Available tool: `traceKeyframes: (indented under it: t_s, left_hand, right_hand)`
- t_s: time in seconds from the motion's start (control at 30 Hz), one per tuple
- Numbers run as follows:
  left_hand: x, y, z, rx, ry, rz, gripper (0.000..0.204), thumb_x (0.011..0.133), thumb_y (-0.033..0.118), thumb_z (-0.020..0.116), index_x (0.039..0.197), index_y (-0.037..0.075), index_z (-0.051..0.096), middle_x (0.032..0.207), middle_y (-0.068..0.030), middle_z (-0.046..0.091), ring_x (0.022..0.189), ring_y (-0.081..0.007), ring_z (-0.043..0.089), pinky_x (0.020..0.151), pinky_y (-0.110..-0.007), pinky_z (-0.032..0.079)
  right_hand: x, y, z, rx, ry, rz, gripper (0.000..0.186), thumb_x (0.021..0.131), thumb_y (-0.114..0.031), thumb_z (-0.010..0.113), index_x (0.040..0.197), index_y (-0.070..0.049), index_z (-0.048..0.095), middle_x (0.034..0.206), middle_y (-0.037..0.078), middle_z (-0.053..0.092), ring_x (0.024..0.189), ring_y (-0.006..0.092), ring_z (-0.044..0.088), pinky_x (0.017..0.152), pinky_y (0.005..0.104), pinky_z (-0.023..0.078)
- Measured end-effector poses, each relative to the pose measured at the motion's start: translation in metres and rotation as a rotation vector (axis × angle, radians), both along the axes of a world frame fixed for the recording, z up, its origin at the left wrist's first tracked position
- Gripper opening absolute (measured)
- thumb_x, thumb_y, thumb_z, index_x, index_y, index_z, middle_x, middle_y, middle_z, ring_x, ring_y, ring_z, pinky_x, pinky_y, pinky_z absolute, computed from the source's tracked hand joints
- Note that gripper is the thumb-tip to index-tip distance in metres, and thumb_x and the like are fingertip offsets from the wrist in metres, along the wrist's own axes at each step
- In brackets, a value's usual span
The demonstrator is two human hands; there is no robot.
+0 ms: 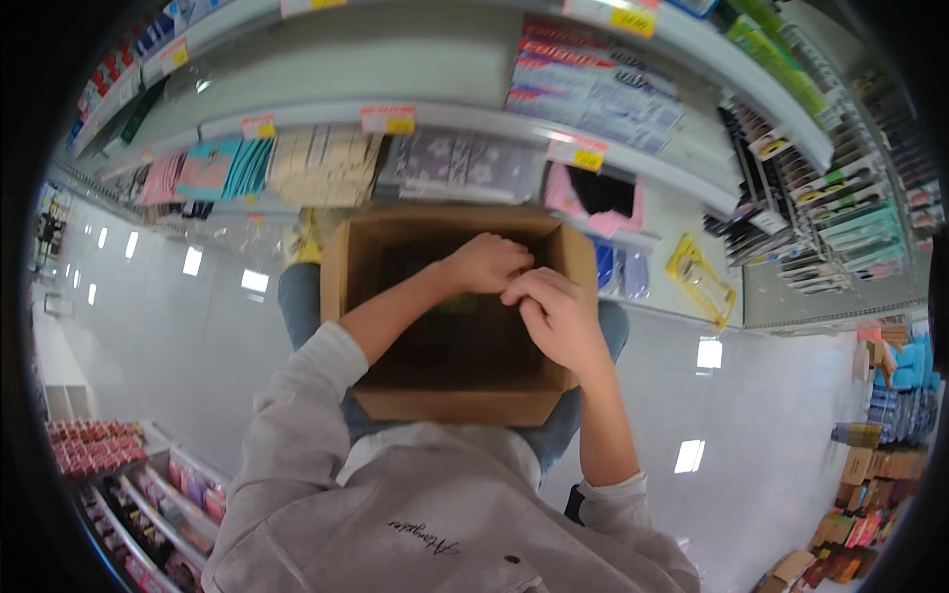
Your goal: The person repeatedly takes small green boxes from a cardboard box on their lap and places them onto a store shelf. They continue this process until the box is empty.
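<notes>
An open cardboard box (pixel 450 405) rests between my knees, its flaps folded outward and its inside in shadow. Over the right part of its opening, my left hand (pixel 487 263) and my right hand (pixel 554 308) meet, fingers curled and fingertips close together. Whatever they pinch, if anything, is too small or hidden to make out. A faint greenish patch shows on the dark bottom of the box, below my left wrist.
Ahead stands a store shelf (pixel 445 117) with toothpaste boxes (pixel 588 84), folded cloths (pixel 321 166) and a grey patterned pack (pixel 463 166). Hanging packs (pixel 840 212) line the right side. A yellow-edged package (pixel 700 280) sits on the low shelf. Stacked goods (pixel 870 474) stand farther right.
</notes>
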State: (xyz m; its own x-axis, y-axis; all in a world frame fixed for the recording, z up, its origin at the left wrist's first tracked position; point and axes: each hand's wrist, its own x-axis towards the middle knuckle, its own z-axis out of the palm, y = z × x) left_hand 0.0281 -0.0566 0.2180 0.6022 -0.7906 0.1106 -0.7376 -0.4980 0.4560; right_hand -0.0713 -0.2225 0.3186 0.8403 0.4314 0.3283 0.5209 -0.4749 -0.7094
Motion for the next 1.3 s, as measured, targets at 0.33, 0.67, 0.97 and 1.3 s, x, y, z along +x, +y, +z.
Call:
traceKeyframes:
  t_s: [0.33,0.67,0.97,1.3]
  left_hand:
    - [-0.001,0.062,-0.231,0.564,0.423,0.206,0.032,0.085,0.021,0.065,0.113,0.007,0.072,0.112,-0.0223,0.071,0.104,-0.0390,0.069,0.090,-0.050,0.055]
    - [-0.047,0.066,-0.259,0.366,0.429,0.521,0.029,0.077,0.009,0.070,0.104,0.002,0.073,0.114,-0.0232,0.069,0.109,-0.0404,0.066,0.096,-0.049,0.053]
    - [-0.062,0.069,-0.304,0.380,0.417,0.450,0.031,0.080,0.022,0.069,0.106,0.005,0.075,0.118,-0.0195,0.069,0.115,-0.0386,0.063,0.099,-0.049,0.051]
    - [-0.065,0.064,-0.315,0.553,0.479,0.291,0.062,0.075,0.024,0.075,0.132,0.002,0.060,0.126,-0.0275,0.064,0.115,-0.0442,0.062,0.102,-0.052,0.048]
  right_hand:
    - [-0.039,0.042,-0.098,-0.599,0.592,0.155,0.035,0.091,-0.014,0.058,0.124,-0.005,0.062,0.112,0.021,0.070,0.106,0.0405,0.065,0.092,0.0492,0.052]
    - [-0.041,0.033,-0.101,-0.542,0.620,0.092,0.036,0.093,-0.016,0.059,0.127,-0.006,0.060,0.113,0.019,0.070,0.107,0.0389,0.065,0.091,0.0479,0.053]
    - [-0.043,0.033,-0.109,-0.526,0.625,0.103,0.035,0.093,-0.018,0.060,0.127,-0.007,0.060,0.114,0.019,0.069,0.108,0.0382,0.065,0.090,0.0490,0.054]
    - [-0.044,0.035,-0.107,-0.537,0.636,0.097,0.036,0.093,-0.019,0.061,0.127,-0.008,0.060,0.115,0.019,0.069,0.108,0.0378,0.065,0.090,0.0487,0.054]
